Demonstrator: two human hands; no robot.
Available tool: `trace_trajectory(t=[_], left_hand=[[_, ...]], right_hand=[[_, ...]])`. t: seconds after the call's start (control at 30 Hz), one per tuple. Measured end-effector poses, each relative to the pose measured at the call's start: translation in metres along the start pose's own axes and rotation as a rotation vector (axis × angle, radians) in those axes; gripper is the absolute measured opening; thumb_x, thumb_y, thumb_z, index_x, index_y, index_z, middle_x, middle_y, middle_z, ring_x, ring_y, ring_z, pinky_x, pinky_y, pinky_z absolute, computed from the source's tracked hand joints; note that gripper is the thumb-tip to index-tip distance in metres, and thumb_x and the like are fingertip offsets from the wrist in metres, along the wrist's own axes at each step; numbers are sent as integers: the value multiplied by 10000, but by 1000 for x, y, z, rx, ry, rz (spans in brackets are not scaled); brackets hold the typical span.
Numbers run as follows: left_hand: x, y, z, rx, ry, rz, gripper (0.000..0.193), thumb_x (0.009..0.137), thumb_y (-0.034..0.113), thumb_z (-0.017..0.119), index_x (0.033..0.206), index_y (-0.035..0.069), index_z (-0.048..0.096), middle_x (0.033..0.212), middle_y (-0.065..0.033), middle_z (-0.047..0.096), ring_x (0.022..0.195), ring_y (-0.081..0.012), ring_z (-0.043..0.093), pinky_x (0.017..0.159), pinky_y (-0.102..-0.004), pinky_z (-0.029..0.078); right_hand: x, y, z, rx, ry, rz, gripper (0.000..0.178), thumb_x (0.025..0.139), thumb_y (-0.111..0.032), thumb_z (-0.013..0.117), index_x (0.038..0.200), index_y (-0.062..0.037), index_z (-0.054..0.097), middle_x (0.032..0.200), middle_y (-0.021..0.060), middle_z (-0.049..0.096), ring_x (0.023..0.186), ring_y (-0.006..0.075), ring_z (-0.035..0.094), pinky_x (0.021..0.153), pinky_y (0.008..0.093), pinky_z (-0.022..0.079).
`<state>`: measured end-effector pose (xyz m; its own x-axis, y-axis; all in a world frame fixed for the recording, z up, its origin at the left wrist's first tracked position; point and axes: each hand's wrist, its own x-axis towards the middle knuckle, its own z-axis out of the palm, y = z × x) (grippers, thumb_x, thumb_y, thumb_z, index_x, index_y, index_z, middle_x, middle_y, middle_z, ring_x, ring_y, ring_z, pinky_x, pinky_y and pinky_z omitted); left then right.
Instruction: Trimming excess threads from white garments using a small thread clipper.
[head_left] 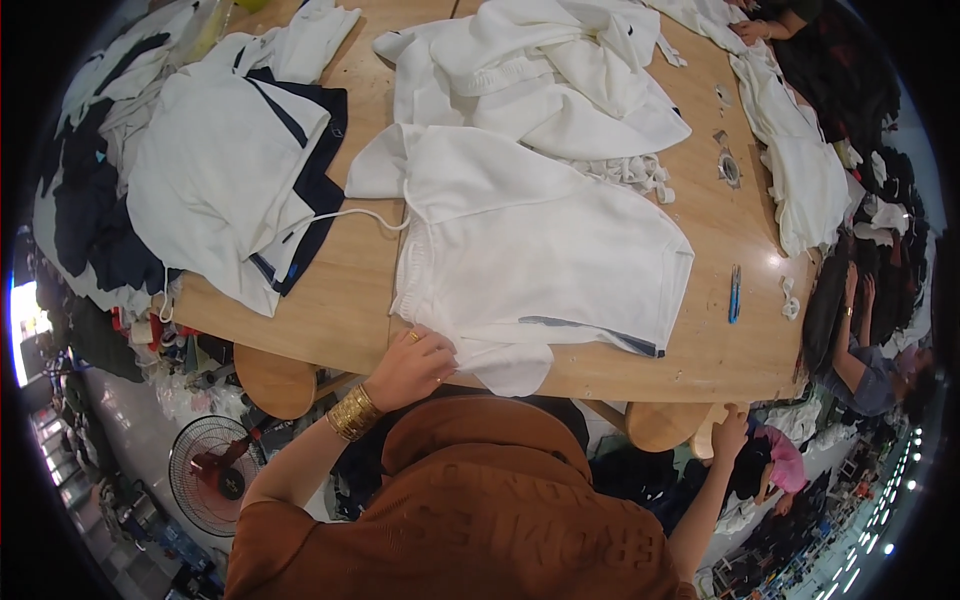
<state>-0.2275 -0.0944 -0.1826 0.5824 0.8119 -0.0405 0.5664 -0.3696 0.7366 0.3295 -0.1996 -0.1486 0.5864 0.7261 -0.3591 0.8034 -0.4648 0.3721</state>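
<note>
White shorts [545,265] lie spread on the wooden table [735,370], waistband to the left, legs stretching right, and the left hand [412,360] is right there at the waistband's near corner, fingers bent over the cloth; whether they pinch it, one cannot tell. A loose flap just beside that hand laps over the table's near edge. And the right hand [730,432]? Off the table at near right, well apart from the shorts, beside a rounded wooden piece [668,425]; its grip cannot be made out. Room to move: a strip of wood to the left, a wider one to the right, where a blue snipper [735,295] lies near a small white coil [790,298]. On the far side, a white garment pile [540,75] sits against the shorts; across on the left, a white-and-navy pile [230,165] trails a cord toward them. At far right, a co-worker's hand [752,31] is at a long white garment [795,150]. Below, near left, stands a fan [215,475].
</note>
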Motion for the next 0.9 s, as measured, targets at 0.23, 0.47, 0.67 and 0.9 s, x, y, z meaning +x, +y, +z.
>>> trace_trajectory(t=[0.23,0.47,0.67,0.9], left_hand=[[8,-3,-8,-96,71,-15,120,724,105,615,828,96,557,901,-39,559,864,-239,509,745,-346,397],[60,-63,-26,-583,793,-673,288,786,131,610,1042,25,531,1003,-77,572,932,-180,529,787,-288,421],[87,-78,-36,-1280,582,-785,271,805,120,606,1039,9,526,947,-46,573,859,-119,537,753,-241,431],[84,-8,-58,-1214,500,-499,171,815,68,581,976,26,539,907,-7,587,796,-68,542,713,-210,437]], right_hand=[[19,-82,-8,760,50,-242,267,786,-142,577,1034,-47,555,999,123,535,901,241,531,771,324,440],[76,-160,-23,1013,100,-304,333,774,-164,607,1080,-57,535,1009,109,532,895,210,523,778,315,431],[115,-195,-4,1053,245,-146,291,697,-142,653,958,-37,578,819,71,577,735,159,539,664,296,443],[74,-145,7,865,108,-182,193,606,-50,604,795,-12,595,629,66,577,585,173,543,578,302,443]])
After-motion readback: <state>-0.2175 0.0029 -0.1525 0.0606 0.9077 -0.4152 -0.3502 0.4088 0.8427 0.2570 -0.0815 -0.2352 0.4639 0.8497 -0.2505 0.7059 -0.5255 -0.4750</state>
